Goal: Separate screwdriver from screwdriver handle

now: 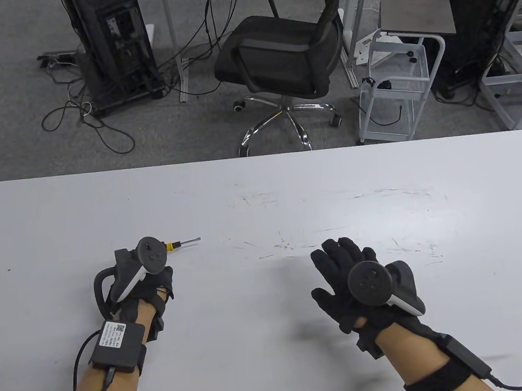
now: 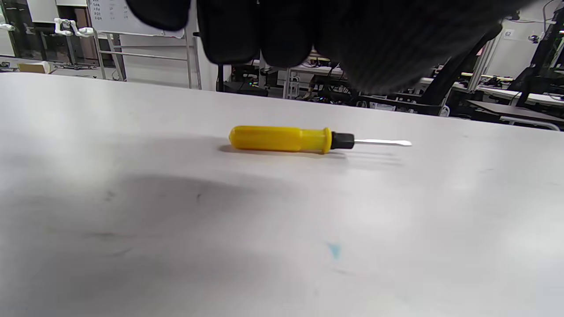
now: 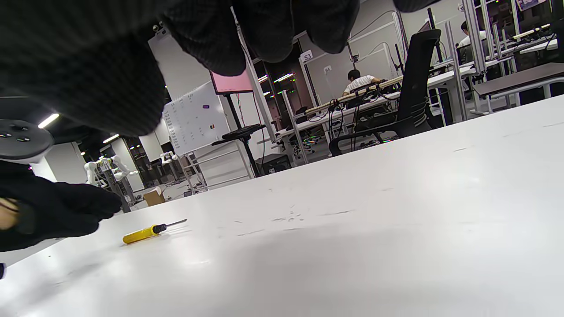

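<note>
The screwdriver (image 2: 291, 139) lies flat on the white table (image 1: 261, 195), with its yellow handle to the left and its black collar and metal shaft to the right. In the table view only its collar and shaft (image 1: 180, 244) show past my left hand's tracker. My left hand (image 1: 150, 277) hovers just above and behind it, holding nothing; its fingers (image 2: 246, 31) hang clear of the handle. My right hand (image 1: 342, 261) is spread open over the table, well to the right, and is empty. The right wrist view shows the screwdriver (image 3: 147, 233) far off beside my left hand (image 3: 53, 211).
The table's far edge (image 1: 257, 157) runs across the middle of the view. Beyond it on the floor stand an office chair (image 1: 284, 58), a white cart (image 1: 394, 83) and a computer tower (image 1: 114, 43). Faint scuff marks (image 1: 285, 244) lie between the hands.
</note>
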